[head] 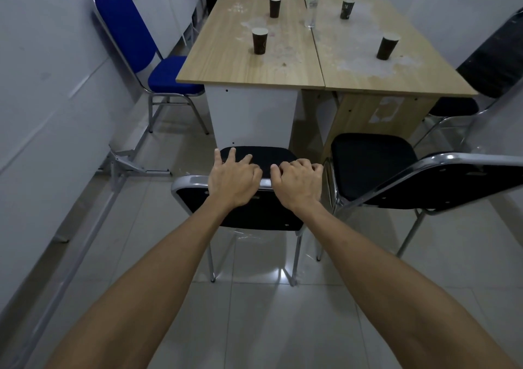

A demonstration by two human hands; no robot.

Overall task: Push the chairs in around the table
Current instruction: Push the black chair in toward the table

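**A:** what's cut off? The table (283,66) fills the upper middle, its far end hidden past the top edge. A black chair (424,182) at the right edge loses its backrest out of frame, another dark chair (492,68) upper right is barely readable.

**B:** yep. Blue chair (147,57) upper left stands beside the table. Centre frame, the near black chair (254,207) has its seat just short of the table's white panel.

**A:** grip?

**B:** left hand (235,182) lies over the top rail, fingers spread; right hand (297,183) curls round it.

**A:** cups?

**B:** four dark paper cups (259,41), contents not visible, plus a clear bottle (312,3).
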